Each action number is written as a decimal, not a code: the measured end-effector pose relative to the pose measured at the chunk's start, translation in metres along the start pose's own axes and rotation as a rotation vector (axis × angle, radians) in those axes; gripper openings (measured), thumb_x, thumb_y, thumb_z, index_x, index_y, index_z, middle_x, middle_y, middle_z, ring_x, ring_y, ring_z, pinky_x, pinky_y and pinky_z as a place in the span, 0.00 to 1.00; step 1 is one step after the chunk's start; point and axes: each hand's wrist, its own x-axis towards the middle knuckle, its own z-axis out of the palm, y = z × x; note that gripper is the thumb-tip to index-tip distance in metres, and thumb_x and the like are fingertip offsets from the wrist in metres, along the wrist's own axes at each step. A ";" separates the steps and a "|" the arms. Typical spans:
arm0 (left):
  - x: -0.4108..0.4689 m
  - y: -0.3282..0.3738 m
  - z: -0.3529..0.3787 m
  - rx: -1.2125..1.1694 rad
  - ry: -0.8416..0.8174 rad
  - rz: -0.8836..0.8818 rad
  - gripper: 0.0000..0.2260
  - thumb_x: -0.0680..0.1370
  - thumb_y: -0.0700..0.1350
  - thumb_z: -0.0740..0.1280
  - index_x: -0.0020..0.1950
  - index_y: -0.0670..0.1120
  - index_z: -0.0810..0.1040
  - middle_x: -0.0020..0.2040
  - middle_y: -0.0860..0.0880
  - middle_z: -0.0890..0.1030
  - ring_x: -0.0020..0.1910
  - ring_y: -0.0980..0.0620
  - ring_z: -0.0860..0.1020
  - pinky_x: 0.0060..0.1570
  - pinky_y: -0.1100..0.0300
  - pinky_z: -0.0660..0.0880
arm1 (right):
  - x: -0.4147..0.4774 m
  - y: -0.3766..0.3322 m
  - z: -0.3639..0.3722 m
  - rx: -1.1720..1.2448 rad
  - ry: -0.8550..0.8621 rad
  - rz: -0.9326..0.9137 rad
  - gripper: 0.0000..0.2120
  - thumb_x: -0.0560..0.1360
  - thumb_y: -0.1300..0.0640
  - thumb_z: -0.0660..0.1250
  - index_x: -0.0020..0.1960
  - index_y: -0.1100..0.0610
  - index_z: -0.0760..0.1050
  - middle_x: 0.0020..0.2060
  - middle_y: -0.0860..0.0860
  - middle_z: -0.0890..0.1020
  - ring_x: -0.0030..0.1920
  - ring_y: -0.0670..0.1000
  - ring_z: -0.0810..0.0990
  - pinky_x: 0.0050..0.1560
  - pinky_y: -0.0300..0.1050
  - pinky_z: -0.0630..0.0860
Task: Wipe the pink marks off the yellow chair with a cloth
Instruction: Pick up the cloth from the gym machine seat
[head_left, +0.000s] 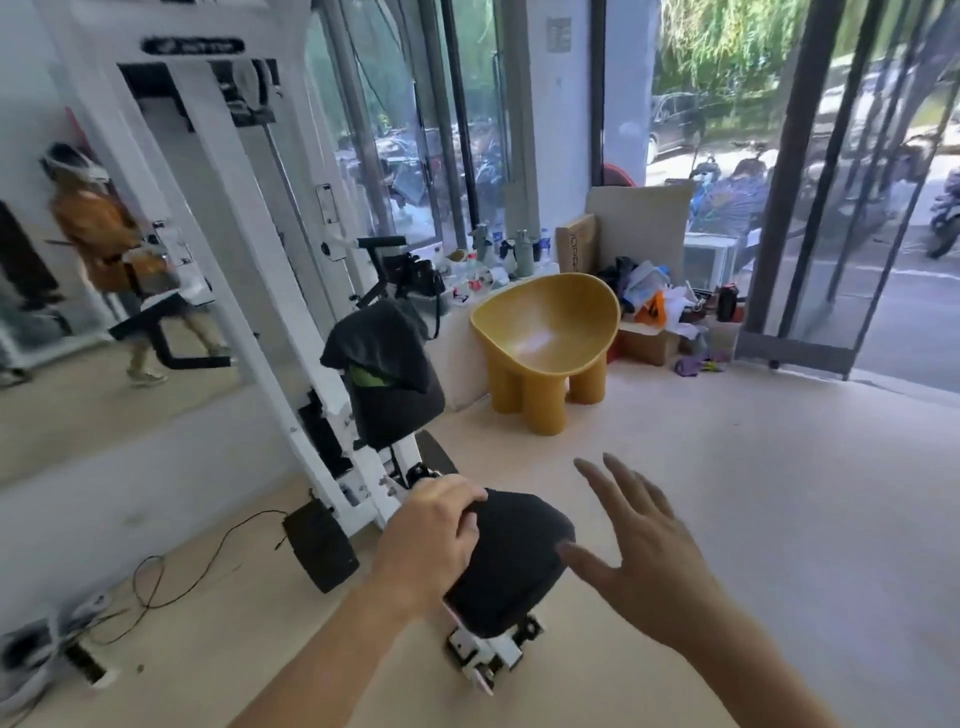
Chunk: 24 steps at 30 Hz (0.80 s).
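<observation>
No text legible — machine label (192, 45), box print (574, 244) both blurred.

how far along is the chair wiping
Nothing looks done: the yellow chair stands untouched across the floor, its surface too far off to judge. In hand: the left hand grips a black pad, or a cloth over it; the right hand hovers open beside it. Left: reaching the chair and wiping.
</observation>
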 end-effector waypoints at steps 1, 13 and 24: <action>0.022 -0.002 0.008 0.022 -0.011 -0.041 0.12 0.77 0.45 0.63 0.60 0.52 0.77 0.58 0.57 0.77 0.57 0.57 0.71 0.60 0.62 0.70 | 0.029 0.009 -0.004 0.001 -0.020 -0.033 0.38 0.75 0.32 0.57 0.75 0.36 0.38 0.78 0.42 0.40 0.78 0.49 0.40 0.75 0.56 0.53; 0.259 -0.106 0.067 -0.666 0.367 -1.068 0.21 0.79 0.51 0.62 0.71 0.49 0.64 0.67 0.45 0.72 0.59 0.44 0.75 0.60 0.47 0.74 | 0.322 0.024 0.002 0.648 -0.279 -0.190 0.39 0.78 0.58 0.65 0.73 0.31 0.44 0.63 0.33 0.67 0.45 0.44 0.82 0.38 0.27 0.73; 0.379 -0.193 0.094 -0.732 0.923 -1.314 0.18 0.73 0.43 0.72 0.58 0.44 0.67 0.48 0.48 0.76 0.47 0.46 0.78 0.51 0.54 0.76 | 0.504 -0.039 0.074 0.945 -0.609 -0.087 0.36 0.78 0.59 0.66 0.76 0.40 0.50 0.60 0.36 0.71 0.61 0.49 0.74 0.61 0.50 0.76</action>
